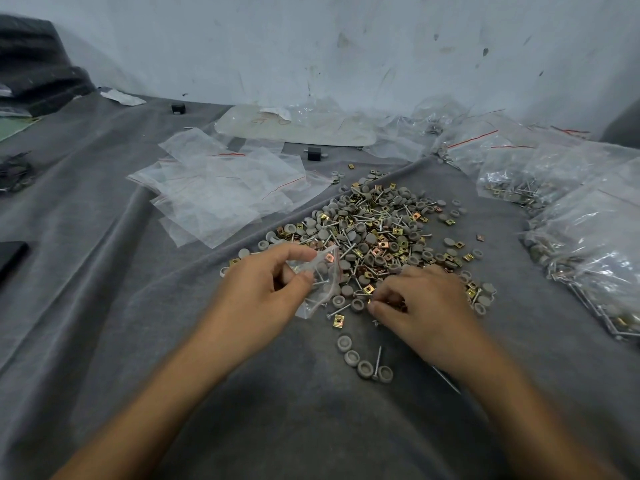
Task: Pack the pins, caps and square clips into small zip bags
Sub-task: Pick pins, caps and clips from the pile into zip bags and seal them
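The small zip bag is pinched near its mouth by the thumb and fingers of the left hand, right at the near-left edge of the pile. You can see a few pins and a cap through the plastic. The right hand is just beside it, fingers curled down into the pile's near edge, but I can't tell if it's actually got anything. A few stray caps sit closer in. Empty bags lie far left and filled bags off right, all on the grey-cloth table.
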